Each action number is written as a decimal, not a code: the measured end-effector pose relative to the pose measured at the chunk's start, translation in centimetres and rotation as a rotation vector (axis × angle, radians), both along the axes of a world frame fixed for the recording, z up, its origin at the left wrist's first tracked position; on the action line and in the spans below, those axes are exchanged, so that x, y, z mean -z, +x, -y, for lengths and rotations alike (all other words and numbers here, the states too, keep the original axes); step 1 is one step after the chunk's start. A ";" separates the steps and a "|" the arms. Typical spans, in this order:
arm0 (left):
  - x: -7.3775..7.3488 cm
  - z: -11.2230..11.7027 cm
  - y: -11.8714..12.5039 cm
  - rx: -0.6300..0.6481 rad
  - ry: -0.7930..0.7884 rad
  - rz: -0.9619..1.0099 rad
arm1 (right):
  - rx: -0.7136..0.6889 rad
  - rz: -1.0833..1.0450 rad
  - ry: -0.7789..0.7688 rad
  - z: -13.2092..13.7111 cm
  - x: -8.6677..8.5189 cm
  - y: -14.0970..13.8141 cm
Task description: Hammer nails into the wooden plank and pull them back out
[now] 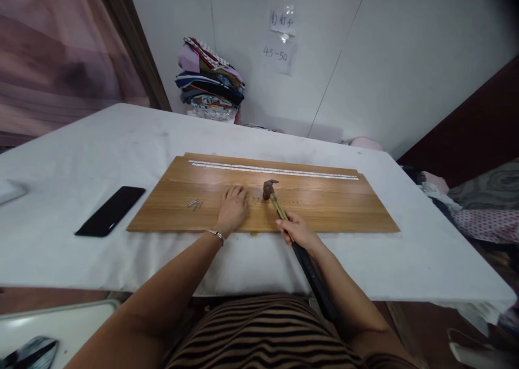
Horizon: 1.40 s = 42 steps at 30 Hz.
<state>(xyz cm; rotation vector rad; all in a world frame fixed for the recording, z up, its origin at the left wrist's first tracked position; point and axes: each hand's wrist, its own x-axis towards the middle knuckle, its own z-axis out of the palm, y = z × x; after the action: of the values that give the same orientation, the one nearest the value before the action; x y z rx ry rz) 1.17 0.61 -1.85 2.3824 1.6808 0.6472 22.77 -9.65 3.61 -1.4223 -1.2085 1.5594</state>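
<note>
1. While resting the left hand [235,207] on a wooden board [348,212], grips a hammer [304,258] in the right hand [299,231].
2. Right hand: wrapped round the handle, about where yellowish shaft meets black grip. Points the hammer head [267,189] away from the body, above the middle of the board, just right of the left hand. Cannot tell whether touching wood.
3. Left hand: laid palm down with bent fingers close together. Cannot tell whether pinching anything beneath. Wears a bracelet [217,235] at the wrist.
4. Nails [195,203]: several, loose, in a small group on the left part of the board, near the left hand.
5. Dark dots [291,202]: small, in a row along the board, on both sides of the hammer head.
6. White strips [275,171]: two, marked, running side by side near the far edge of the board.
7. Black phone-like slab [111,211]: flat, left of the board.
8. Tabletop [365,266]: covered in white, beneath board and slab.
9. Folded fabrics [213,80]: piled against the wall [320,45], beyond the far edge.
10. Paper notes [279,55]: two, handwritten, fixed to the wall; lower one reading "45-50".
</note>
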 end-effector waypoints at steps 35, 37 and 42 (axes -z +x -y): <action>-0.5 0.3 0.0 0.011 -0.010 0.005 | -0.010 0.026 0.018 -0.4 0.0 -0.2; -0.4 0.2 0.1 0.010 -0.003 0.011 | -0.003 0.027 0.023 -0.4 0.1 -0.2; -0.2 0.2 0.2 -0.003 0.003 0.012 | 0.021 0.024 0.021 -0.4 0.1 -0.3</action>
<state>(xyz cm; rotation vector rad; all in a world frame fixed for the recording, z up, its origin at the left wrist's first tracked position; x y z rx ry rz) 1.35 0.43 -1.64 2.3737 1.6803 0.6642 22.49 -9.25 3.52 -1.4392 -1.2164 1.5158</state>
